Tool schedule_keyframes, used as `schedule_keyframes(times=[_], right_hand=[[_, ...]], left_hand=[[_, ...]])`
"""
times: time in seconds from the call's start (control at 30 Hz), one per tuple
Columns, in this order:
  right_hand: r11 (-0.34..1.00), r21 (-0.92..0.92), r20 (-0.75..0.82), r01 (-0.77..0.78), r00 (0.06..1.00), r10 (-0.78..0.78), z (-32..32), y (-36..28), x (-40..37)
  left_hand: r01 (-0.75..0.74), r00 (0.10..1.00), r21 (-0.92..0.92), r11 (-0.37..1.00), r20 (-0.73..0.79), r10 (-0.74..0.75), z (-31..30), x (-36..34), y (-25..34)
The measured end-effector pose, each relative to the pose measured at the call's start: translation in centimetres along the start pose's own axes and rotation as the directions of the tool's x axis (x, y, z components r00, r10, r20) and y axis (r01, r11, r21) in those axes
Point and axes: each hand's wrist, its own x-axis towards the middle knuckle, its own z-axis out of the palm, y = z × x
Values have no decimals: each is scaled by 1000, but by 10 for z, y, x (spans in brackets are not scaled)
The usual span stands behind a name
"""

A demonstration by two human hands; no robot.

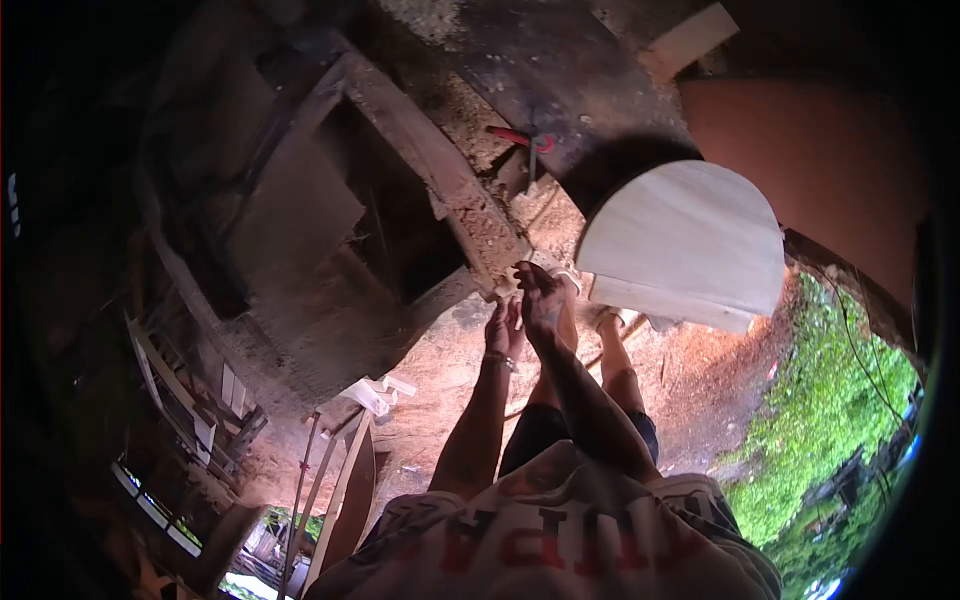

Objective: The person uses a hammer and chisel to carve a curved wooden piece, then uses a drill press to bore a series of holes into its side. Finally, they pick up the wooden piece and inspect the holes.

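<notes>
My two hands are close together in the middle of the head view, beside the sawdust-covered end of a wooden frame beam (480, 225). My left hand (503, 328), with a bracelet at the wrist, points forward with its fingers extended. Just to its right, my right hand (541, 300) is raised with the fingers apart and slightly bent, overlapping the left one's edge in this view. Neither hand shows anything held. Right of my hands lies a pale wooden board with a rounded edge (685, 235), on the dark workbench (590, 80).
A red-handled clamp (520, 138) sits at the workbench edge. Farther right is a large brown panel (800, 160), with a wood offcut (695, 40) behind. Leaning boards (345, 500) stand at lower left, near a crumpled white scrap (372, 394). Sawdust covers the ground (440, 370).
</notes>
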Motion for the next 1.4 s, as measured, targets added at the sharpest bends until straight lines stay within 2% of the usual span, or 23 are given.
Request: schedule_keyframes(times=[0.2,0.33,0.43,0.57,0.6,0.67,0.7,0.73,0.77,0.8,0.83,0.87,0.9,0.93,1.0,1.03,1.13,1.17,1.2,1.23,1.27,1.33,1.4], right_hand=[[972,224,103,-67,994,45,-5,17,3],[804,473,201,-360,933,299,-5,28,-1],[726,468,278,-504,864,420,-12,25,-19],[757,387,390,-526,837,383,-71,48,-65],[903,162,381,-399,869,316,-103,50,-74],[815,91,256,-572,805,536,-171,39,-92],[773,120,168,-623,780,602,-205,21,-101],[853,146,113,-501,865,488,-253,24,-106],[875,-238,-73,-423,906,418,-284,-18,-106],[938,-173,-228,-300,939,258,-336,-9,-99],[980,-117,-396,-158,913,100,-376,-1,-88],[959,-278,-419,56,891,-174,-397,-41,-84],[946,-312,-520,84,819,-244,-440,-35,-55],[791,-606,-488,86,745,-455,-448,-78,-38],[707,-682,-431,187,677,-596,-474,-110,17],[815,-550,-423,184,780,-462,-465,-132,42],[594,-669,140,446,861,-490,-513,-53,138],[619,-529,240,580,802,-547,-513,-2,171],[991,-121,190,59,981,-35,-470,-58,167],[896,-397,271,197,958,-90,-446,-114,149],[879,-431,265,203,960,-91,-452,-88,166],[842,-497,253,212,963,-93,-467,-33,204],[773,-546,306,322,936,-174,-478,-94,193]], left_hand=[[4,934,302,953,-341,104,-11,-46,-1],[76,902,354,932,-422,87,-6,-69,-7],[138,923,530,837,-375,86,-2,-80,-10],[-17,996,949,316,-10,84,29,-107,-20],[-44,999,922,385,46,3,55,-119,-28],[62,997,961,269,-50,-54,58,-126,-35],[64,997,942,330,-47,-59,61,-129,-41],[67,997,917,393,-45,-64,67,-129,-52],[67,997,885,461,-47,-56,90,-133,-62],[70,997,849,524,-44,-62,115,-140,-73],[61,997,835,547,-29,-67,139,-147,-82],[2,999,776,630,23,-32,150,-144,-94],[-55,997,708,704,72,5,161,-140,-108],[-107,992,633,767,115,44,171,-136,-119],[-117,990,533,838,128,56,194,-123,-134],[-106,993,472,875,102,65,199,-110,-141],[-146,984,387,910,-34,172,213,-79,-166],[-399,881,806,437,206,426,208,-80,-171],[-465,722,853,-238,521,455,205,-81,-176],[-491,798,824,284,294,525,213,-80,-183],[-420,885,546,725,71,460,219,-84,-190],[-533,758,797,282,302,578,191,-79,-208],[-450,685,843,-293,537,492,212,-109,-228]])
